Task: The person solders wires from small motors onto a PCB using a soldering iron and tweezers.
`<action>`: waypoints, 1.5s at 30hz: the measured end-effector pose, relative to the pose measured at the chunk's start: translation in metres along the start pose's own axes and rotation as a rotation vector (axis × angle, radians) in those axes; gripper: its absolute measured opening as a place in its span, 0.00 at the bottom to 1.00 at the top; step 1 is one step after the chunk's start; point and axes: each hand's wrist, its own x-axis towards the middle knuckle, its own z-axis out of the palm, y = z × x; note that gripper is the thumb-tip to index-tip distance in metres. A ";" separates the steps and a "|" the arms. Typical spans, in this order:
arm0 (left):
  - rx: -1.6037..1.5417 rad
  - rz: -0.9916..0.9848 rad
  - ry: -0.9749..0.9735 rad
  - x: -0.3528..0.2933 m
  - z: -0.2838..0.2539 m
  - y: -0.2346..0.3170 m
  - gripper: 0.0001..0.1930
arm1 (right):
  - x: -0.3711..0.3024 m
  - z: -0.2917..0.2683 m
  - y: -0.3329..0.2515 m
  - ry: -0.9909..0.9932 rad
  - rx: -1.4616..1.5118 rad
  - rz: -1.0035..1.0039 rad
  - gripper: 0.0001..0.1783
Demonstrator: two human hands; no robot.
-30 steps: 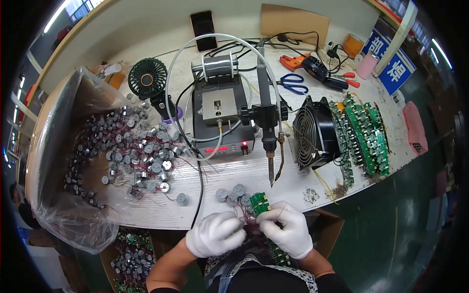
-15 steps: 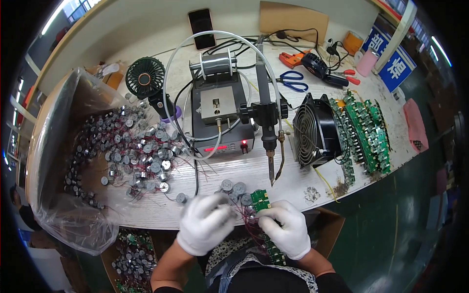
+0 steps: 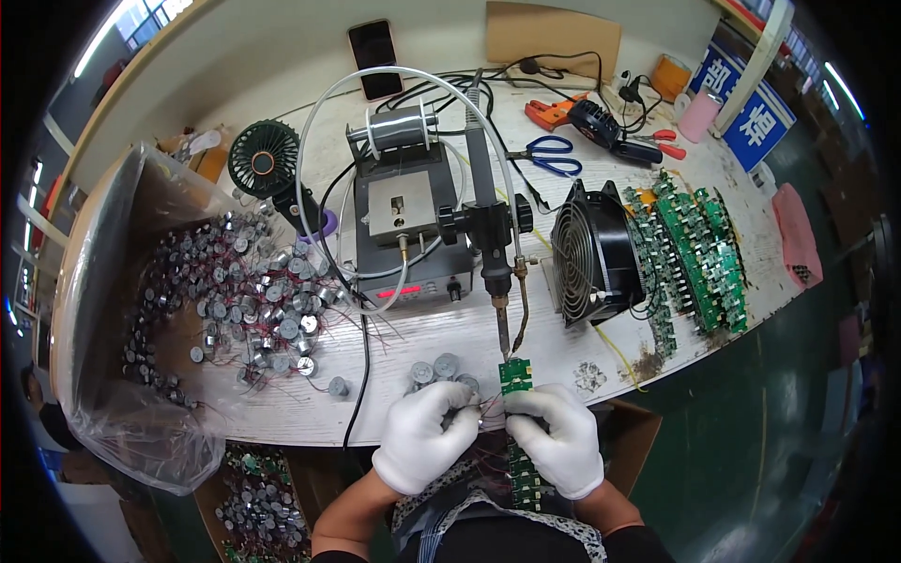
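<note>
Both my hands wear white gloves. My right hand (image 3: 556, 439) is closed on a long strip of green circuit boards (image 3: 515, 374), which hangs down toward my lap. The strip's far end is right at the tip of the soldering iron (image 3: 502, 328), held tip-down in a stand; I cannot tell whether they touch. My left hand (image 3: 427, 439) pinches thin red wires (image 3: 487, 406) close to the strip's left edge. Just beyond its fingers sit several small round grey motors (image 3: 445, 365). More wired motors dangle below the strip, partly hidden by my hands.
At left, a plastic-lined box (image 3: 89, 310) spills wired motors (image 3: 272, 310). A soldering station (image 3: 413, 267) with a solder spool (image 3: 396, 129) stands mid-table. Right of it are a black fan (image 3: 601, 249) and stacked circuit boards (image 3: 699, 249). Blue-handled scissors (image 3: 552, 157) lie behind.
My left hand has moved right toward the strip and now pinches wires. The strip's far end has shifted up and right to the iron's tip. The view has shifted slightly.
</note>
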 end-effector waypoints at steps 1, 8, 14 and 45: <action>0.001 0.000 -0.001 0.000 0.001 -0.001 0.05 | 0.000 0.000 -0.002 0.001 0.001 0.000 0.12; 0.020 -0.029 0.016 0.003 0.003 -0.001 0.05 | 0.002 0.004 -0.006 0.036 -0.017 0.016 0.13; -0.046 -0.138 0.022 0.005 0.006 0.005 0.06 | 0.001 0.003 -0.005 0.013 -0.033 -0.043 0.14; -0.430 -0.312 0.219 0.023 0.032 0.006 0.06 | 0.004 0.010 0.006 0.085 0.207 0.103 0.11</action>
